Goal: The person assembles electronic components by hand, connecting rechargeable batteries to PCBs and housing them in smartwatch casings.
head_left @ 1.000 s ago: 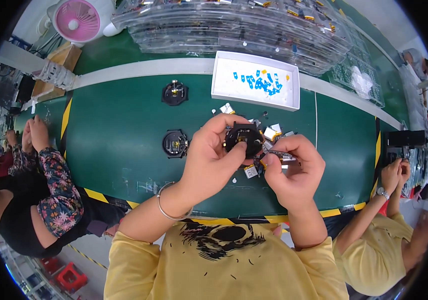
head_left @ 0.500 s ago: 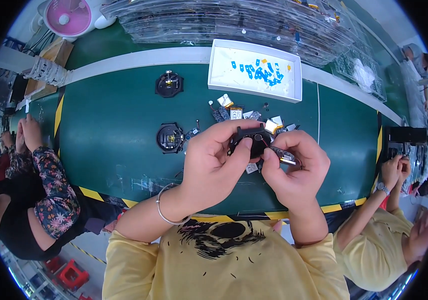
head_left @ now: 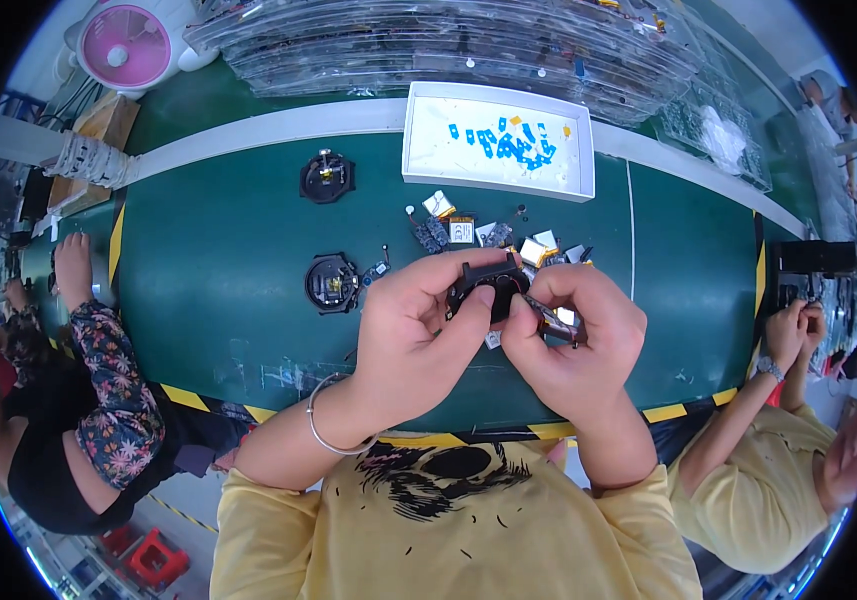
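My left hand point(head_left: 418, 325) grips a black watch case point(head_left: 493, 277), its thumb pressed into the case's inside. From the other side my right hand point(head_left: 583, 335) pinches a small circuit board with a battery point(head_left: 556, 320) against the case's right edge. Thin wires seem to run between the board and the case; fingers hide part of them. Behind my hands lies a loose pile of silver batteries point(head_left: 461, 230) and dark boards. Two more round black watch cases, a far one point(head_left: 327, 177) and a nearer one point(head_left: 332, 283), rest on the green table to the left.
A white box point(head_left: 496, 185) with small blue pieces stands at the back. Behind it are stacked clear plastic trays point(head_left: 448, 50). Striped tape point(head_left: 188, 396) edges the table. Co-workers sit on the left and right, and a pink fan point(head_left: 126, 48) is at the far left.
The watch case has tilted slightly in my fingers, and the board with the battery has tipped lower at its right end. The table scene has shifted slightly leftward in view.
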